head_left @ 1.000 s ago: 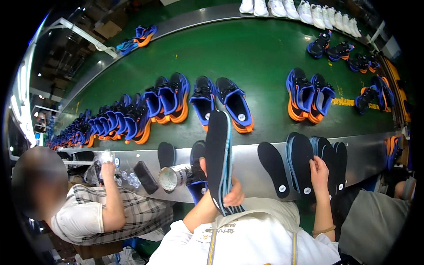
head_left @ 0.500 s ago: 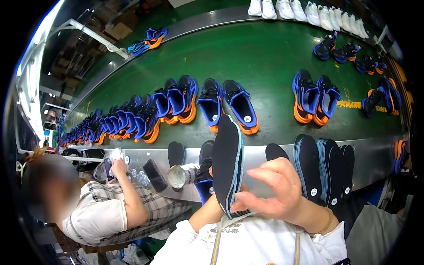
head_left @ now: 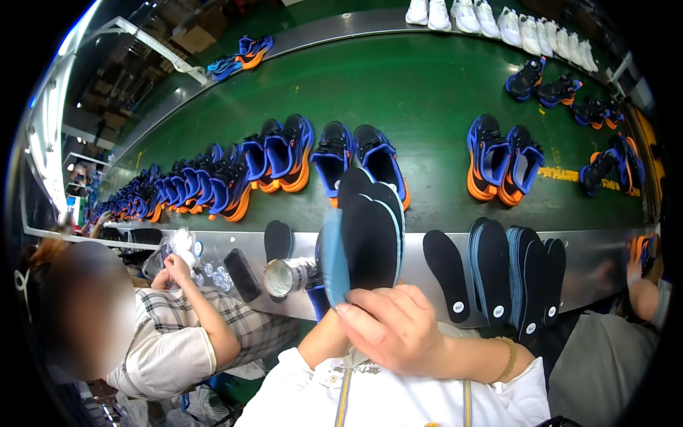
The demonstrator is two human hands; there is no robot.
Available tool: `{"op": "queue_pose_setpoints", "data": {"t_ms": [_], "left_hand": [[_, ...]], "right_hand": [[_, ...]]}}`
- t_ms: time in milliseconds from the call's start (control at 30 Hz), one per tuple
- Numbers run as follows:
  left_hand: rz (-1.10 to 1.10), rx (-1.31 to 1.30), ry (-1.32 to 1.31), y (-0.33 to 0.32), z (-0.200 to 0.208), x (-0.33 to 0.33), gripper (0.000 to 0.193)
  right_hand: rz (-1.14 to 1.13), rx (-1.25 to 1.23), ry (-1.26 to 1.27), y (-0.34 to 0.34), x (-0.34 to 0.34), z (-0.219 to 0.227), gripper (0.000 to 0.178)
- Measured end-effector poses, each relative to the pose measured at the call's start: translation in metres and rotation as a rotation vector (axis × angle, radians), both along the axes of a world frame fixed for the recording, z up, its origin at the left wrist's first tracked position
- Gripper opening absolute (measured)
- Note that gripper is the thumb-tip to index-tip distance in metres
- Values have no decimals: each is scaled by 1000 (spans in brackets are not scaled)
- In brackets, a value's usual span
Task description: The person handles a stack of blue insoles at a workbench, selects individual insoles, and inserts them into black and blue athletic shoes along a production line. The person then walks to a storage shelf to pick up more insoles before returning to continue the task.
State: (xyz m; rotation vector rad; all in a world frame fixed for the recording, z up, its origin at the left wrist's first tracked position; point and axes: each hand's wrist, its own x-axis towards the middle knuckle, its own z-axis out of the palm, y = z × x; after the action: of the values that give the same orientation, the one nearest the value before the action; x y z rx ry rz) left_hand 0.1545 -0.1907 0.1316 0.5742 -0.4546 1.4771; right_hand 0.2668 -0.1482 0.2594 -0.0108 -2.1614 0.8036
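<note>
Stretching across the whole upper view is a green conveyor belt (head_left: 398, 92), curving with the lens, and a grey metal ledge (head_left: 427, 249) runs along its near edge. Rows of blue and orange sneakers (head_left: 213, 181) line the belt on the left, one pair (head_left: 359, 160) sits right ahead, another pair (head_left: 504, 160) stands to the right, and white shoes (head_left: 498, 18) sit at the far rim. A yellow marking (head_left: 562, 173) streaks the belt near that right pair. Dark insoles (head_left: 512, 267) lie fanned on the ledge, each with a small round white sticker near the heel. Up close, a stack of black insoles (head_left: 370, 238) with light blue edges stands upright between ledge and chest, and the right hand (head_left: 391, 331) is curled around its lower end, fingers wrapped across the front. Left hand hidden behind the stack, so its grip cannot be told. A neighbour in a checked shirt (head_left: 171, 334) works at the left, beside a roll of tape (head_left: 284, 276).
</note>
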Motion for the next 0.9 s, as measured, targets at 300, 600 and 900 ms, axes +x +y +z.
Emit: {"op": "queue_pose_setpoints", "data": {"t_ms": [300,600,900], "left_hand": [[13,136,-12,-2,18,-3,75],[-90,243,9,2,24,4,79],[36,52,-36,4,24,8,82]], "right_hand": [[-416,-857,48,105,83,-60,36],[-494,-198,-745,54,110,-240,29],[9,-152,20,64,19,-24,35]]}}
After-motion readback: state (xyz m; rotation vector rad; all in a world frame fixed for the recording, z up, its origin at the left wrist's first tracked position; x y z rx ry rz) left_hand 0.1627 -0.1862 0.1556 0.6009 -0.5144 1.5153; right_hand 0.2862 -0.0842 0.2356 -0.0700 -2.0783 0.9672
